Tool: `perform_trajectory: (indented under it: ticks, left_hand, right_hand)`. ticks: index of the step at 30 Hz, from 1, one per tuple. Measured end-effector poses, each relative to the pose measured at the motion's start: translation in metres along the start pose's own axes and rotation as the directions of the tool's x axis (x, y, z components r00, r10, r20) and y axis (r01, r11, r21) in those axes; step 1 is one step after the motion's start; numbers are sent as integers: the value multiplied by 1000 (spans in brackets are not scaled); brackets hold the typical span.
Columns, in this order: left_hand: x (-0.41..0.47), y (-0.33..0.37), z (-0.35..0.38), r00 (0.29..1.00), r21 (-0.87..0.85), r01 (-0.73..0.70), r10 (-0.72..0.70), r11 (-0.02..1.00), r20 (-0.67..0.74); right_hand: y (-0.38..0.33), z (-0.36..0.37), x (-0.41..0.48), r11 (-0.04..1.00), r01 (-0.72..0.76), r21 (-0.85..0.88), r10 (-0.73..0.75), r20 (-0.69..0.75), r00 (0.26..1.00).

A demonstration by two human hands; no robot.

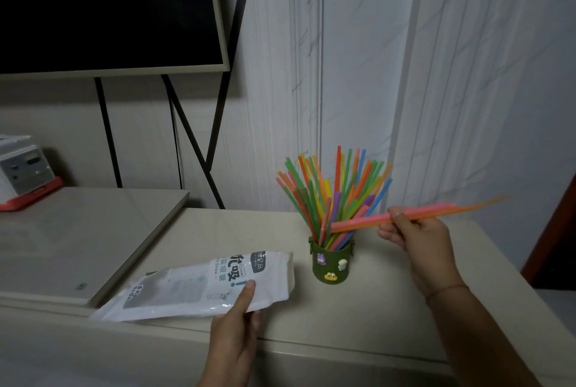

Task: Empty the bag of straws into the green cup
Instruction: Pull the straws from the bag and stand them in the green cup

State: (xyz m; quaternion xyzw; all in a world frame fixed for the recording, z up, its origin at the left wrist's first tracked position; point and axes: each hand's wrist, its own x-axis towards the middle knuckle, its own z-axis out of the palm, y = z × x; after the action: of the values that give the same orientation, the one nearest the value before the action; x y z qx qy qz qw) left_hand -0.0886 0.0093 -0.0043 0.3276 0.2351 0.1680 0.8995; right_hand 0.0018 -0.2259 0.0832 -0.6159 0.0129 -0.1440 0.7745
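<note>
Head view showed one green cup (332, 265) on the table (218, 230), packed with dozens of upright straws (336, 187). The right hand (417, 230) pinched a few loose straws (361, 221) just above the cup; the left hand (233, 324) pinched the one flat bag (193, 287).

Dim room — dark screen (103, 6) on pale panelled wall (352, 75) above beige counter (237, 230).

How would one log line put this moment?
left hand: holds bag | right hand: grips straw bundle, nearly level | bundle end: above green cup | cup: many straws standing

A home living room — television (106, 9) above a cabinet (249, 230)
</note>
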Motion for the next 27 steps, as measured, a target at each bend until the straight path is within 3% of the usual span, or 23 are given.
perform_trajectory:
  ticks: [4, 9, 14, 18, 22, 27]
  left_hand:
    - [-2, 1, 3, 1000, 17, 7, -7, 1000, -1]
    - [-6, 1, 6, 1000, 35, 12, -12, 999, 4]
    - [-7, 0, 5, 999, 57, 41, -42, 998, 18]
    - [-8, -1, 4, 997, 83, 57, -61, 995, 40]
    - [-8, -1, 1, 995, 117, 75, -82, 990, 62]
    - [-10, -3, 0, 991, 140, 92, -104, 986, 85]
  right_hand:
    - [-2, 14, 7, 988, 34, -150, -20, 96, 995]
    - [20, 25, 17, 937, -8, -351, 64, 148, 987]
    - [48, 36, 18, 858, -47, -512, 154, 169, 974]
    - [53, 39, 12, 748, 46, -662, 103, 184, 978]
    - [52, 37, 9, 733, 88, -675, 92, 227, 970]
    - [50, 31, 4, 836, 74, -545, 29, 178, 984]
